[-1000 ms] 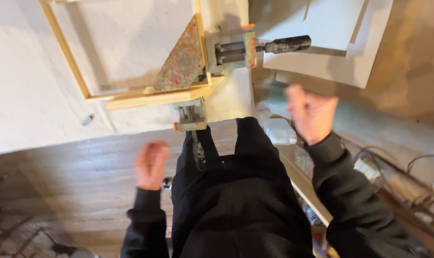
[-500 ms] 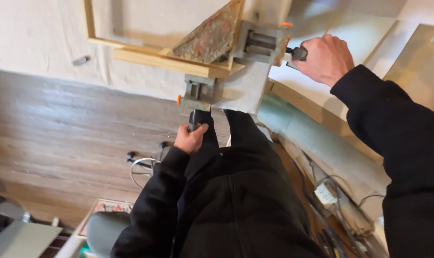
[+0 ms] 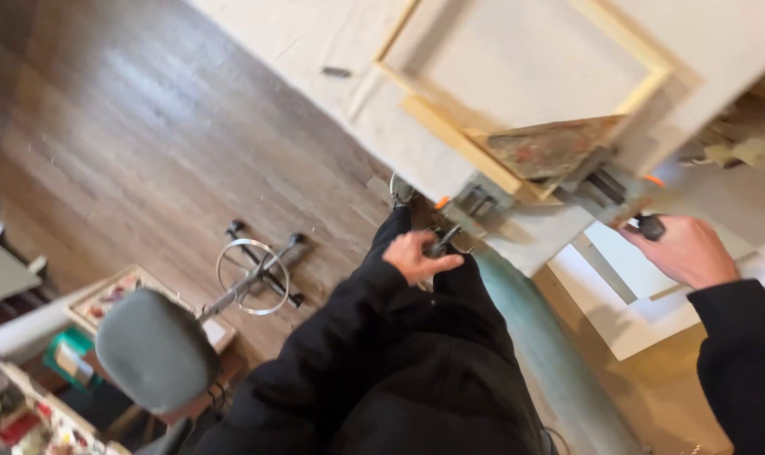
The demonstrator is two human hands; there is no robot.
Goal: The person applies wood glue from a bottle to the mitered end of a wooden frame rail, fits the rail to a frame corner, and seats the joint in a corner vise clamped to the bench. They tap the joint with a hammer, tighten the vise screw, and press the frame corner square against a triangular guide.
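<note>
Nearest, the left hand (image 3: 418, 255) curls round a thin dark clamp handle (image 3: 444, 241), just below the metal corner clamp (image 3: 541, 192) fixed at the table's edge. To the right of that clamp, the right hand (image 3: 688, 250) closes on a second stubby black handle (image 3: 649, 226). The clamp grips the corner of a pale wooden frame (image 3: 450, 131) of square-cut strips, with a mottled triangular gusset (image 3: 549, 148) just above it. Beyond the clamp, the frame lies on the white-covered table (image 3: 517, 59).

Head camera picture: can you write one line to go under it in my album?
Both hands, left hand and right hand, grip dark clamp handles at the corner of a wooden frame on a pale table.
</note>
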